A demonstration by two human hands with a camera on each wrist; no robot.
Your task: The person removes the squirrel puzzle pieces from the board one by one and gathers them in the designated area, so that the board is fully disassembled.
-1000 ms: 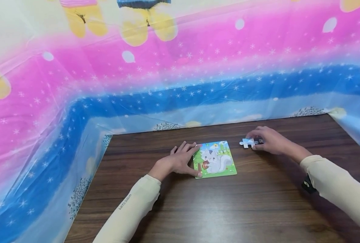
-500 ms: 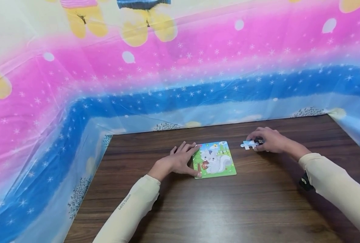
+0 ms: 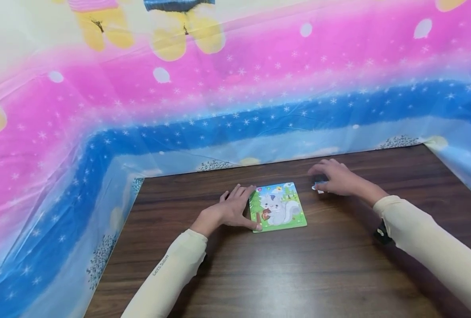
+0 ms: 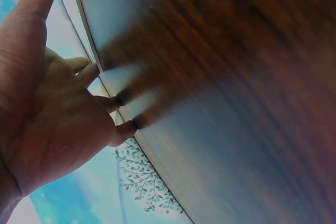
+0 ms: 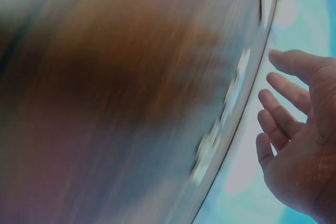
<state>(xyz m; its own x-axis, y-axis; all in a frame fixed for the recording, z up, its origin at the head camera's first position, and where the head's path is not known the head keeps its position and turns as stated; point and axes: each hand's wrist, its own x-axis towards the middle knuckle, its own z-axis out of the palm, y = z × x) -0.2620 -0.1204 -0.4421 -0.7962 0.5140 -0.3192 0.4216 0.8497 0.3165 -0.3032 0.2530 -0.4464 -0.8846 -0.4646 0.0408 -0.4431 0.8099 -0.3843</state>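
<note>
A square picture puzzle with a grey squirrel and green trees lies flat mid-table. Along its left side my left hand is spread, thumb on the near corner and index finger by the far one. In the left wrist view the other fingertips rest on the wood. Right of the puzzle, my right hand hovers over some loose jigsaw pieces, mostly hidden beneath it. The right wrist view shows those pieces lying on the table in a row, apart from the loosely extended fingers.
The dark wooden table runs back to a pink and blue patterned cloth hanging behind it and along the left. Pale sleeves cover both forearms, and a black band shows at the right wrist.
My right hand has let go of the jigsaw piece and moved slightly left and up over the pieces, covering most of them. The left hand stays at the puzzle. The head view has shifted slightly.
</note>
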